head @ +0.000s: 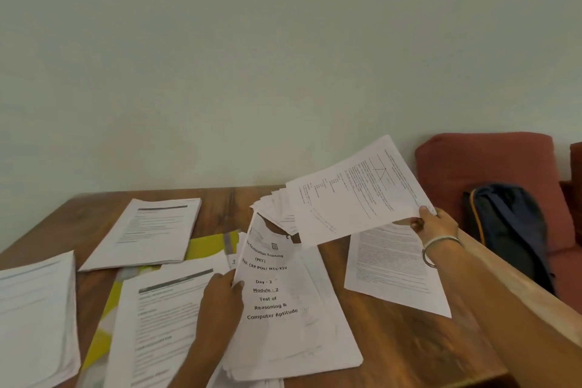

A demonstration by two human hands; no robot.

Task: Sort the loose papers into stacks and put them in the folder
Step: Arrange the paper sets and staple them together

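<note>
1. Our right hand pinches a loose sheet lifted over the table.
2. Left hand grips the cover-page stack edge; yellow folder lies left, closer to it.

The cover sheet topping the middle pile, toward six o'clock on the table, reads "…Examination Training (PET) Post CRP POs/ MTs-XIV, Day - 2, Module - 2, Test of Reasoning & Computer Aptitude", while the print on every other paper is too small or blurred to read.
</note>
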